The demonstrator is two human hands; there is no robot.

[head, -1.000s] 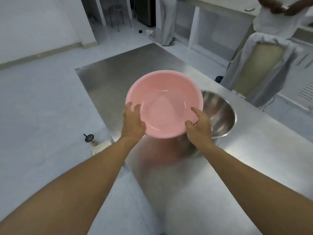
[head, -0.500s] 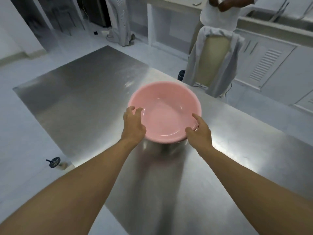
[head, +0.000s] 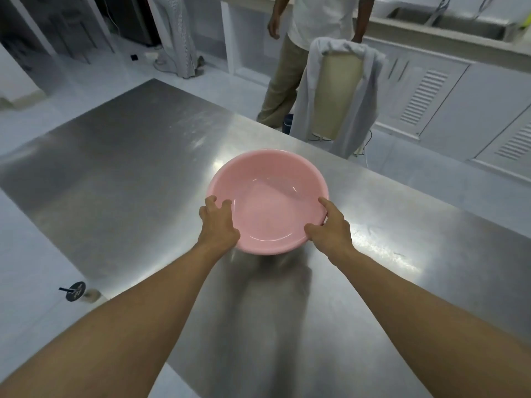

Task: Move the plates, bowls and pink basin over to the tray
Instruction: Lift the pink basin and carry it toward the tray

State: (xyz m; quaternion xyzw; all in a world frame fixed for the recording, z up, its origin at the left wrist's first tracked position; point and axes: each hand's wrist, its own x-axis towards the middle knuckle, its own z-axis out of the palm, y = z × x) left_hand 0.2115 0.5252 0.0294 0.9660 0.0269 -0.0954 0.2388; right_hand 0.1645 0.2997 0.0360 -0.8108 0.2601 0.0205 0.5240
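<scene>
The pink basin [head: 267, 202] is round, empty and held level just above the steel table [head: 123, 173]. My left hand [head: 217, 224] grips its near-left rim with the thumb inside. My right hand [head: 330, 225] grips its near-right rim the same way. No tray, plates or other bowls are in view.
A person in a white shirt and khaki trousers [head: 290, 61] stands past the table's far edge. Beside them is a chair draped with a white cloth [head: 340, 93]. White cabinets [head: 448, 90] and a sink counter run along the right. A small black disc [head: 75, 291] lies on the floor at left.
The view has swung right and the metal bowl that stood beside the basin has left the frame. The basin, still in both hands, now hangs lower over the table.
</scene>
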